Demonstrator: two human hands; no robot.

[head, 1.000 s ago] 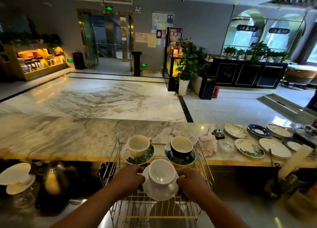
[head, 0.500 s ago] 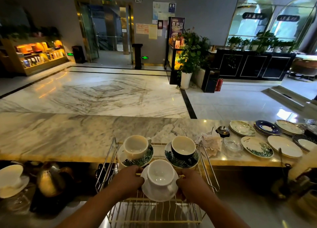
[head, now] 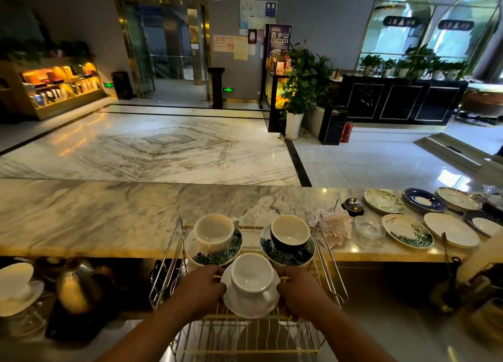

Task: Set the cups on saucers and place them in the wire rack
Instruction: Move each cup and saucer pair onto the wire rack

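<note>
A white cup (head: pixel 251 276) stands on a plain white saucer (head: pixel 245 306) over the middle of the gold wire rack (head: pixel 246 340). My left hand (head: pixel 200 289) grips the saucer's left edge and my right hand (head: pixel 299 292) grips its right edge. At the rack's far end, a white cup (head: pixel 215 232) sits on a leaf-patterned saucer (head: pixel 217 255), and a dark cup (head: pixel 291 236) sits on another leaf-patterned saucer (head: pixel 283 258). Whether the held saucer touches the rack wires is hidden.
Several loose saucers and plates (head: pixel 407 231) lie on the marble counter (head: pixel 95 217) at right, beside a glass ashtray (head: pixel 368 227) and a small bell (head: pixel 352 206). A metal kettle (head: pixel 79 287) and a white cup on a saucer (head: pixel 16 288) stand at lower left.
Both hands still hold the white cup and saucer at the same spot over the rack. The camera view has tilted slightly; nothing else moved.
</note>
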